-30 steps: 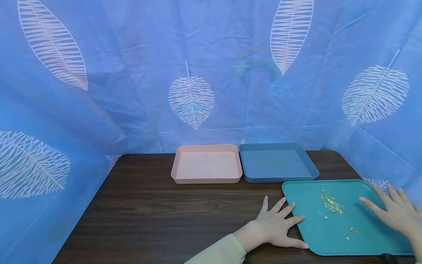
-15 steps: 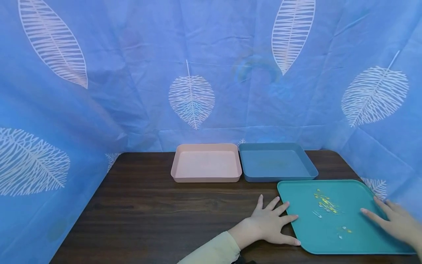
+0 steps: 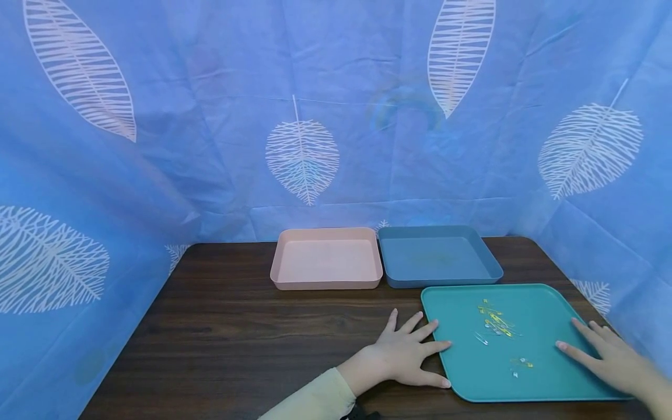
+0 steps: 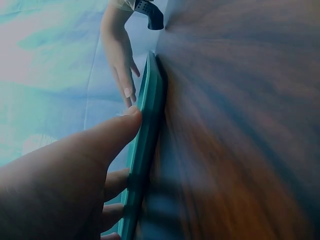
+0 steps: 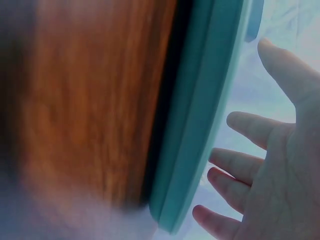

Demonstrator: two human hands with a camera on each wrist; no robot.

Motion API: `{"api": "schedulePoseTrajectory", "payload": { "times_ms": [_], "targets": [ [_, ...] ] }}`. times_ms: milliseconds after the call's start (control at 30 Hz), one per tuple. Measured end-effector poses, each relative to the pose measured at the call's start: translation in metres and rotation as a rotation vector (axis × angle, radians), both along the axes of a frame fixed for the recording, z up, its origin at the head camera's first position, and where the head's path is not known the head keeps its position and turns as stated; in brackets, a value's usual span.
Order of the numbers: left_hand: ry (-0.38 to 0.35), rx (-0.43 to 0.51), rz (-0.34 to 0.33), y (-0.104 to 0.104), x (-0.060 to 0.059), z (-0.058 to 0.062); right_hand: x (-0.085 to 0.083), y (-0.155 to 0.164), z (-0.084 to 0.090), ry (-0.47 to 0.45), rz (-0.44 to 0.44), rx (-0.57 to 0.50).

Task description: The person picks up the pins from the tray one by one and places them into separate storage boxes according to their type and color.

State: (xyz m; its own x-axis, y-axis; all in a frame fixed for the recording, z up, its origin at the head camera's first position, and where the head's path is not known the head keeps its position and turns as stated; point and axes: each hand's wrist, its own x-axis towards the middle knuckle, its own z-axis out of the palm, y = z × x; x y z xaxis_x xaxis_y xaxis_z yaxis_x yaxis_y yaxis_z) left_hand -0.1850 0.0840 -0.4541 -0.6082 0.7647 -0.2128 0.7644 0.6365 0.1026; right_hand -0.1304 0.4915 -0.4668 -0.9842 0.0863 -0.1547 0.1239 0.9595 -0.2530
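Observation:
A flat teal tray (image 3: 488, 373) lies on the dark wooden table at the right. On it are several small safety pins (image 3: 496, 324), yellow and silvery, in a loose pile, with a smaller group (image 3: 521, 363) nearer the front edge. My left hand (image 3: 404, 354) is spread with straight fingers, fingertips at the tray's left rim; the left wrist view shows the thumb (image 4: 120, 130) at the rim's edge. Over the tray's right side my right hand (image 3: 609, 357) extends with its fingers apart, holding nothing. The right wrist view shows its fingers (image 5: 250, 127) beside the teal rim.
Behind, a pink tray (image 3: 328, 286) and a blue tray (image 3: 446, 282) stand side by side near the table's back edge. The blue one sits close behind the teal tray. A blue leaf-print cloth (image 3: 226, 146) encloses the table at the back and sides.
The teal tray with its safety pins has slid left across the table, both hands moving along with it. The pink and blue trays keep their places.

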Motion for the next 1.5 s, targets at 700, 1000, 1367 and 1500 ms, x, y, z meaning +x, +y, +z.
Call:
{"api": "schedulePoseTrajectory", "payload": {
  "times_ms": [700, 1000, 1367, 1500],
  "targets": [
    [-0.025, 0.120, -0.024, -0.075, 0.000, 0.001, 0.009, -0.054, 0.004, -0.029, 0.076, 0.017],
    [-0.101, 0.178, 0.019, -0.108, -0.002, -0.003, 0.014, -0.083, 0.011, -0.010, 0.144, 0.030],
    [-0.136, 0.229, 0.087, -0.151, -0.002, -0.003, 0.018, -0.116, 0.013, 0.059, 0.271, 0.013],
    [-0.122, 0.253, 0.103, -0.167, -0.001, -0.005, 0.021, -0.130, 0.015, 0.070, 0.323, -0.004]
  ]
}}
